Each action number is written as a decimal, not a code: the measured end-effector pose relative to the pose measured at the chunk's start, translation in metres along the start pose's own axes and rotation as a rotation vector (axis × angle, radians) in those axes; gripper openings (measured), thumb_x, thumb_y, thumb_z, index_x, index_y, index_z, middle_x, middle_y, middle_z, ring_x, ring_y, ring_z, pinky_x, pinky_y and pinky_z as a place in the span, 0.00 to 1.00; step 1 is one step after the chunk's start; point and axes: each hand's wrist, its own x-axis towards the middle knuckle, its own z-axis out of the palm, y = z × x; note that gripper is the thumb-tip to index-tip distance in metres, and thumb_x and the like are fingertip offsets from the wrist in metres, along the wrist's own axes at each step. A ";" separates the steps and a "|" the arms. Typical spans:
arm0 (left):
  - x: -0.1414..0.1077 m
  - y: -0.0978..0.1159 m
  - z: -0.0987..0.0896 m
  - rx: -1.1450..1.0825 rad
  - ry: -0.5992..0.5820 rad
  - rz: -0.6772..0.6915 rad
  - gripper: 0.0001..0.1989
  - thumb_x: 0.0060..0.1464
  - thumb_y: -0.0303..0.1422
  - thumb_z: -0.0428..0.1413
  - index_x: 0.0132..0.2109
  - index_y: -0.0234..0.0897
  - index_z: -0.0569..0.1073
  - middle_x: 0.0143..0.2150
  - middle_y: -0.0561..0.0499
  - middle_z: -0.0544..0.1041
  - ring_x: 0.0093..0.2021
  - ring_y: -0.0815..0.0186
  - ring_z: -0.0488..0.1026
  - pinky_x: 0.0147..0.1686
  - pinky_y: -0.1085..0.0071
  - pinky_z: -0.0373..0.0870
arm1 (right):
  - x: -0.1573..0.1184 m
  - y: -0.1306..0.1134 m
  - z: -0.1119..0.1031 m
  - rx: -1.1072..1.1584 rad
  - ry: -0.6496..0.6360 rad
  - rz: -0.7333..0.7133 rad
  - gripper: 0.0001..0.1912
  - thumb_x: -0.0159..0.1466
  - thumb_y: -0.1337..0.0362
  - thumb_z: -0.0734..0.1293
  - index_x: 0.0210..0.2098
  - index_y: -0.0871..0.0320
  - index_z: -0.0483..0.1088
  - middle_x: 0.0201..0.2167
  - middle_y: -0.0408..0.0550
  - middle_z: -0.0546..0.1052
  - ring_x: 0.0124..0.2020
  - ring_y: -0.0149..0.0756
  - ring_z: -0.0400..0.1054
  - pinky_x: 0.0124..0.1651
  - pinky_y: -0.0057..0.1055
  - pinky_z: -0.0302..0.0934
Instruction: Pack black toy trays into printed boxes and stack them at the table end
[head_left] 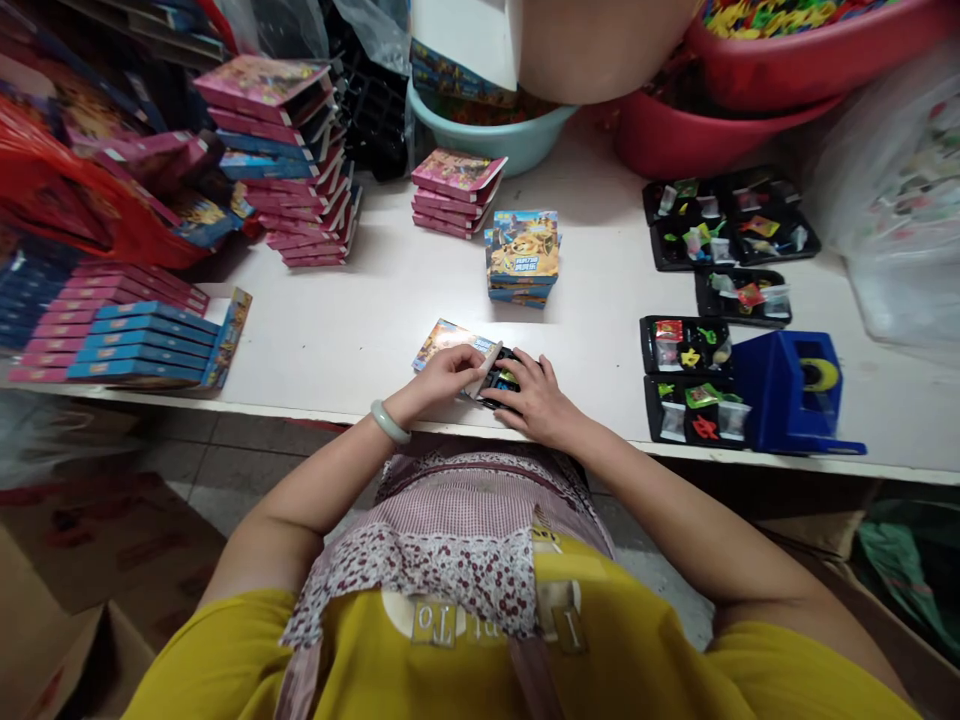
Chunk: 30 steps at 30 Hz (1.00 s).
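Note:
At the table's near edge a small cardboard box (448, 337) lies with its printed lid folded out. My left hand (448, 372) is closed, thumb and fingers pinching the box's pale edge flap. Right beside the flap is a black plastic tray (508, 374) with small coloured pieces, partly hidden under my fingers. My right hand (541, 400) grips this tray from the right, its fingers spread across it. How far the tray sits inside the box cannot be made out.
Yellow-and-blue boxes (523, 250) and pink boxes (457, 190) are stacked behind my hands. More stacks (300, 170) stand left. Filled black trays (686, 345) and a blue tape dispenser (787, 390) are at right. Basins (495, 140) line the back.

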 end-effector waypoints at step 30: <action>-0.006 0.071 0.006 -0.013 0.113 0.155 0.11 0.61 0.37 0.54 0.34 0.35 0.72 0.29 0.53 0.72 0.30 0.71 0.68 0.31 0.73 0.67 | -0.024 0.008 -0.043 0.387 0.473 -0.004 0.20 0.65 0.63 0.66 0.56 0.45 0.65 0.55 0.50 0.69 0.57 0.45 0.66 0.56 0.47 0.66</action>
